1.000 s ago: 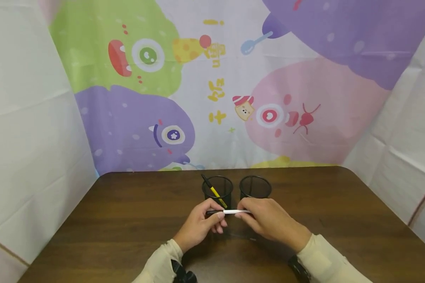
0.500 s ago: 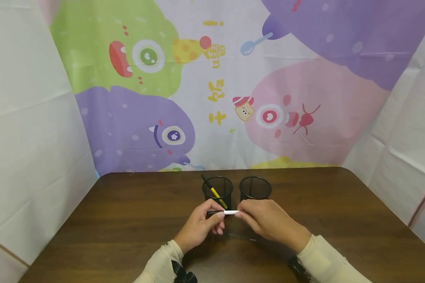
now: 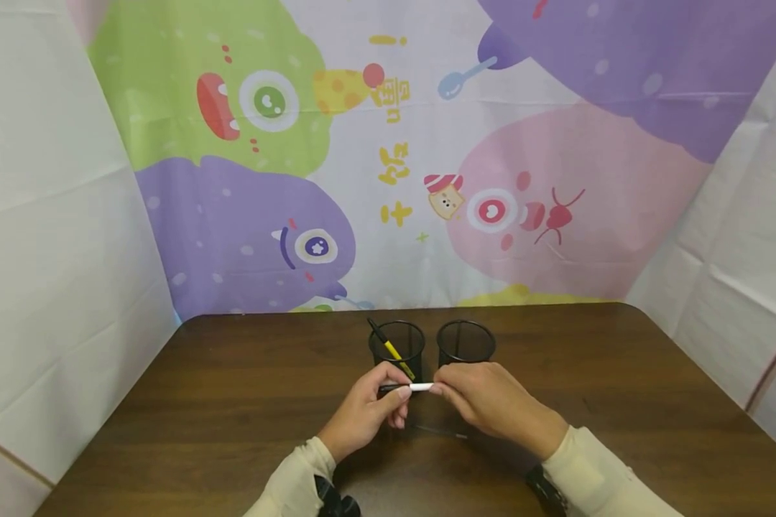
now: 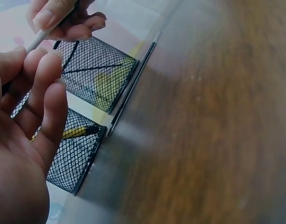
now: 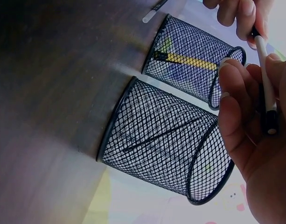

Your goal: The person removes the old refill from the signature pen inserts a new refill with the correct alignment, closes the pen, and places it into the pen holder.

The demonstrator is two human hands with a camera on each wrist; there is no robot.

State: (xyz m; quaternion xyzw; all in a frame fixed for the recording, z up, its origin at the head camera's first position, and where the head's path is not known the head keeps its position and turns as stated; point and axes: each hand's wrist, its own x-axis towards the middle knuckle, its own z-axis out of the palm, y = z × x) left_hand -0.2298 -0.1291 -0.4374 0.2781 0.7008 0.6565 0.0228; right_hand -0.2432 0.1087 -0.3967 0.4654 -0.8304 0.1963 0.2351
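Observation:
Both hands meet over the table on a pen point(image 3: 421, 387) with a white barrel and black ends, held level. My left hand point(image 3: 361, 411) pinches its black end between thumb and fingers. My right hand point(image 3: 494, 402) grips the white barrel from the other side; in the right wrist view, the black tail end of the pen point(image 5: 268, 79) shows beside the palm. Below the hands, a thin black pen refill point(image 4: 135, 84) with a clear end lies on the table. Just beyond stand two black mesh pen cups; a yellow and black pen point(image 3: 391, 350) leans in the left cup point(image 3: 420, 337).
The right mesh cup point(image 3: 493, 345) shows no pen inside. The brown wooden table point(image 3: 233, 402) ends at a cartoon-printed cloth point(image 3: 401, 273) behind, with white cloth walls point(image 3: 58, 237) on both sides.
The right hand's fingertips now cover more of the white barrel, whose far part showed between thumb and finger a second ago. The left hand, cups and refill stay nearly still.

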